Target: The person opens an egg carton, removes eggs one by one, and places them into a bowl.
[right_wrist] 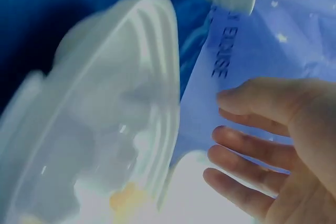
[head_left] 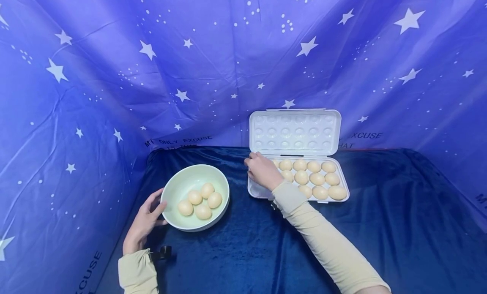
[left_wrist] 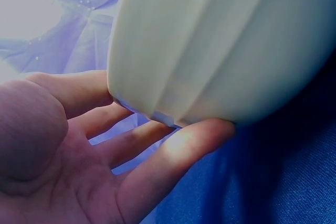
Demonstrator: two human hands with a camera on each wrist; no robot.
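A pale green bowl (head_left: 195, 175) with several eggs (head_left: 203, 212) in it stands on the left of the table. At its left side, my left hand (head_left: 146, 218) rests its fingers and thumb against the outer wall and rim. The left wrist view shows the bowl's ridged outer side (left_wrist: 210, 51) against the fingertips. My right hand (head_left: 262, 170) hovers over the left end of a white egg carton (head_left: 345, 182), covering part of it. No egg shows between its loosely bent, spread fingers (right_wrist: 241, 177). Several eggs (head_left: 317, 179) sit in rows in the carton.
The carton's dimpled lid (head_left: 294, 131) stands raised at the back, near the starry blue curtain (head_left: 213, 66). Dark blue cloth (head_left: 236, 251) covers the table. A small black device (head_left: 165, 252) is at the left wrist.
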